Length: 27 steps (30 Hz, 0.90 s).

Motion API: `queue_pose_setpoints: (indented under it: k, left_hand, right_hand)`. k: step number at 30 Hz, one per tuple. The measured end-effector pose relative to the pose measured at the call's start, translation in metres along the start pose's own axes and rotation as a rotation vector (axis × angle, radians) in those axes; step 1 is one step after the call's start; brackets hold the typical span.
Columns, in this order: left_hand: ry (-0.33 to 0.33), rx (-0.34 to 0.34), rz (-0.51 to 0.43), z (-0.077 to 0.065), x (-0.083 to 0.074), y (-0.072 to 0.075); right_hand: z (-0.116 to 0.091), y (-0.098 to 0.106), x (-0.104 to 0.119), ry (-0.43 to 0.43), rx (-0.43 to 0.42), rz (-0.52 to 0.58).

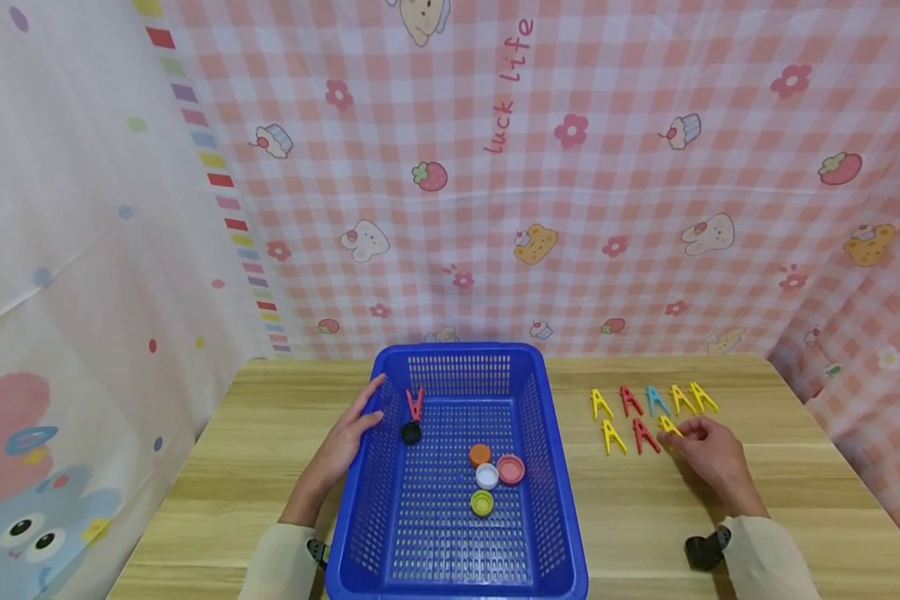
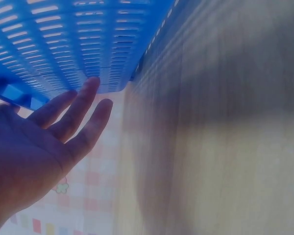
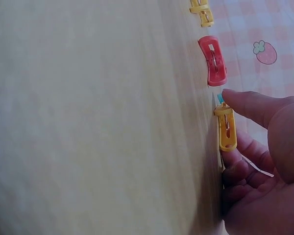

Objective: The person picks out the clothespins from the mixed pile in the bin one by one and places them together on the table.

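My left hand rests against the left wall of a blue plastic basket, its fingers loosely extended along the outside in the left wrist view. On the table to the right, my right hand has thumb and fingers around a yellow clothespin at the right end of the front row. Beside it in that row lie a red clothespin and another yellow clothespin. Behind them runs a row of several more, including a blue clothespin and a red clothespin.
Inside the basket are a red clothespin, a black cap, an orange cap, a white cap, a pink cap and a yellow-green cap. A checked curtain hangs behind the wooden table.
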State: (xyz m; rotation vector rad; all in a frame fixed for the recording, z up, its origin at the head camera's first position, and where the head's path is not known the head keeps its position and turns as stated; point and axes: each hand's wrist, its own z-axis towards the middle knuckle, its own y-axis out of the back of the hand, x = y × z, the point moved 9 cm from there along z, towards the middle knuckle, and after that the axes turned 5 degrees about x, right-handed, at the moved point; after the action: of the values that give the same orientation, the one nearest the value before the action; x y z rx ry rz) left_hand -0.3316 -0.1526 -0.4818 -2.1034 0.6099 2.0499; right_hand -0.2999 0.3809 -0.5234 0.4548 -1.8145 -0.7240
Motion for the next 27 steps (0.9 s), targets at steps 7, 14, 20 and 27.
queue_pose_setpoints:
  k: [7, 14, 20, 27]
  left_hand:
    - [0.001, 0.007, -0.012, 0.000, -0.002, 0.000]
    - [0.002, 0.007, -0.011, 0.001, -0.002, -0.001]
    - [-0.002, 0.009, -0.005, 0.001, -0.003, -0.001]
    - [0.002, -0.007, -0.005, 0.001, 0.000, 0.001]
  right_hand:
    - [0.002, 0.002, 0.001, 0.010, -0.002, -0.005]
    - [0.004, 0.008, 0.003, 0.026, 0.004, 0.029]
    - [0.003, 0.011, 0.008, 0.003, 0.025, 0.064]
    - [0.003, 0.010, 0.029, 0.042, 0.014, 0.072]
